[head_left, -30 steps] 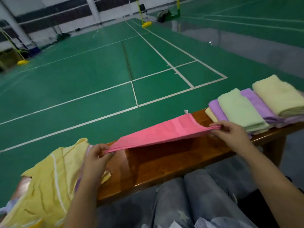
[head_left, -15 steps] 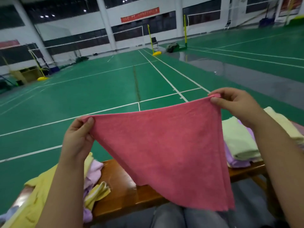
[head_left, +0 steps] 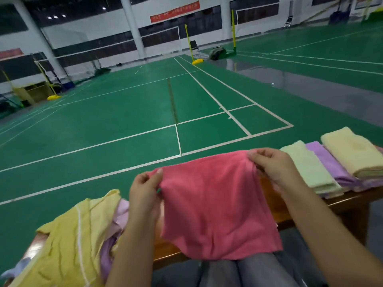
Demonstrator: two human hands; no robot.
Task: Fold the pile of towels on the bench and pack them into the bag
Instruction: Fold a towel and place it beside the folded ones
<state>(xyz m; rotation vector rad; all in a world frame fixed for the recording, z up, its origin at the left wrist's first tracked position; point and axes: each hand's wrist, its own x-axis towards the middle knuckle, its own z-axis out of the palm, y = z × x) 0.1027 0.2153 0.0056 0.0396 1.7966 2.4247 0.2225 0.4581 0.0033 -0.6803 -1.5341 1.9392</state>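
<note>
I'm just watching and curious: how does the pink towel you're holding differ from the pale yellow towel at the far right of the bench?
The pink towel hangs opened out, while the pale yellow towel is folded into a neat block. The pink towel is held up, pinched at its top corners by the left hand and right hand; the pale yellow towel rests on the bench, untouched. The pink one is wrinkled, the yellow one smooth. Both look like soft terry cloth.

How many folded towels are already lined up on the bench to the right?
3 clearly: a light green towel nearest the right hand, a purple towel behind it, and a cream towel farthest right. More may lie hidden beneath or beyond the frame's edge.
</note>
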